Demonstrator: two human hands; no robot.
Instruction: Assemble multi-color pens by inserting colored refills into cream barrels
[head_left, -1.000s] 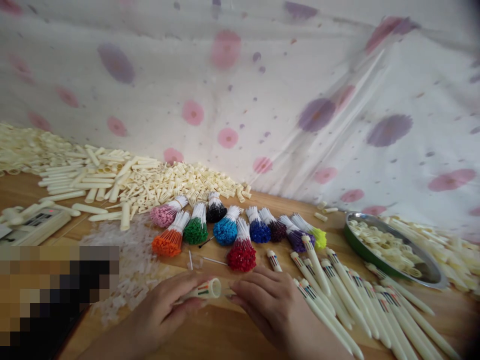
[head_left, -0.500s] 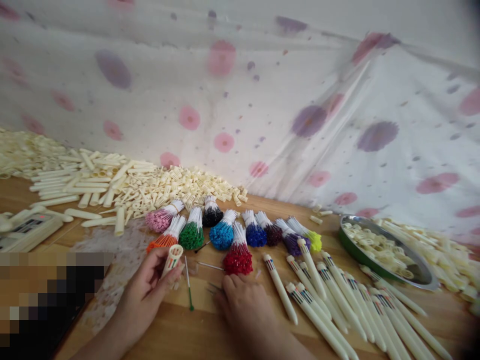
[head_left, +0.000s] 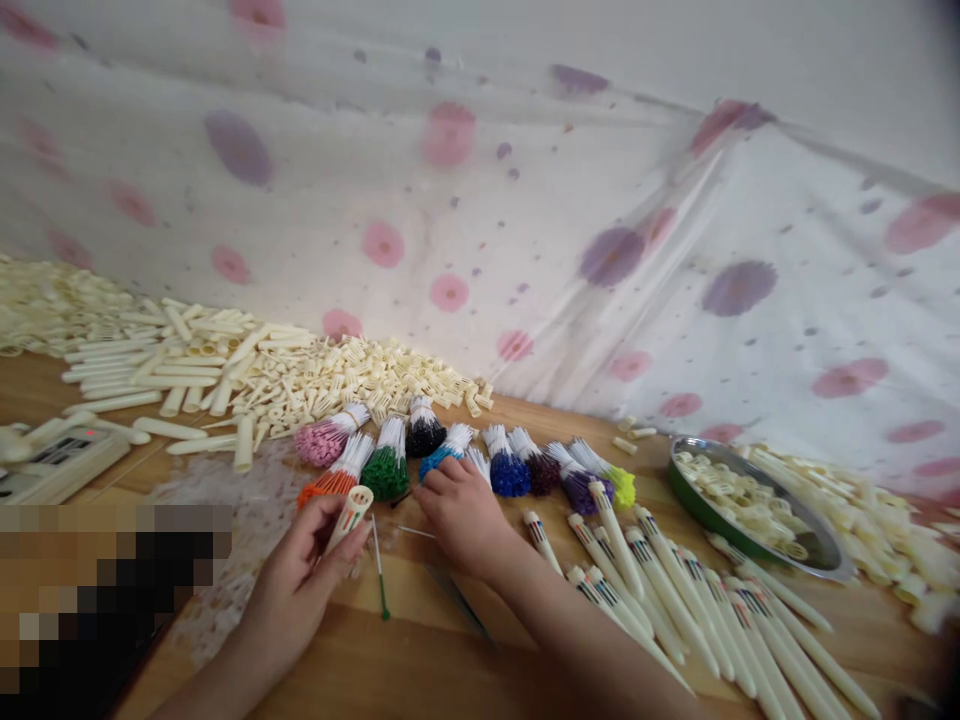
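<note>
My left hand (head_left: 300,570) is closed round a cream slotted pen tube (head_left: 351,515), its round open end tilted up and small coloured pieces showing in the slots. Over the light-blue bundle of pen refills (head_left: 437,458) reaches my right hand (head_left: 465,510), its fingers curled downward. Its fingertips are partly hidden, and what they pinch cannot be made out. This hand also covers most of the red bundle. Between the hands lies a loose green-tipped refill (head_left: 380,570). A thin dark tool like tweezers (head_left: 461,603) rests under my right wrist.
More refill bundles stand in a row, among them green (head_left: 386,465), dark blue (head_left: 508,468) and purple (head_left: 581,480). Several multicolour pens (head_left: 675,590) lie at right, near a green-sided metal dish (head_left: 679,490) of cream parts. Cream tubes (head_left: 180,370) are heaped at back left.
My right hand has moved up and left, from in front of the red bundle to the light-blue one. The thin dark tool now lies uncovered. My left hand still holds the slotted tube.
</note>
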